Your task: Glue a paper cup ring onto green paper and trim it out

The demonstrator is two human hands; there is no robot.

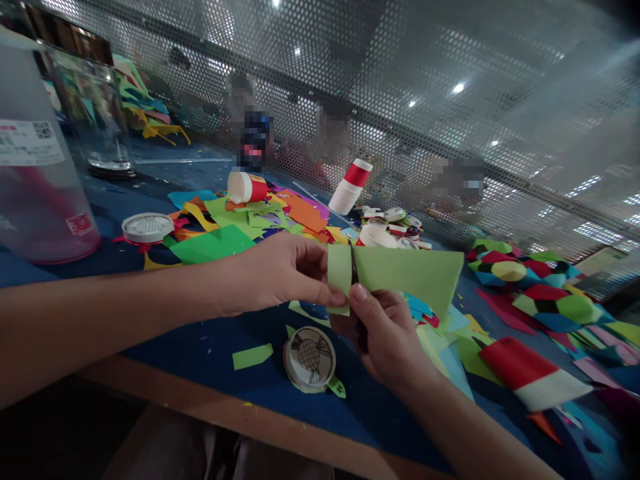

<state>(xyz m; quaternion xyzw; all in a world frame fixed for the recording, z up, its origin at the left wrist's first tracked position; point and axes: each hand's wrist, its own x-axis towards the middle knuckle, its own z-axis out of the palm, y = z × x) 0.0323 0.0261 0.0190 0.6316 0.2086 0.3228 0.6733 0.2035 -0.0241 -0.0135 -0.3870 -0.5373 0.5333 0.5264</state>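
My left hand (295,270) pinches the left end of a light green paper sheet (415,277), fingers behind it and thumb in front. My right hand (385,327) is closed round a pair of scissors (353,265). Only their dark blade shows, upright against the paper close to my left fingers; the handles are hidden in my palm. Below the hands lies a round white paper-cup base (310,359) with a turtle-shell pattern drawn on it and a small green paper head (337,387) sticking out. A green paper scrap (253,357) is left of it.
Coloured paper scraps (220,243) heap behind my hands, with a tipped cup (247,188) and leaning stacked cups (351,187). At left stand a plastic tumbler (45,180) and a glass jar (95,113). A red-and-white cup (530,373) and paper pieces (555,303) lie right.
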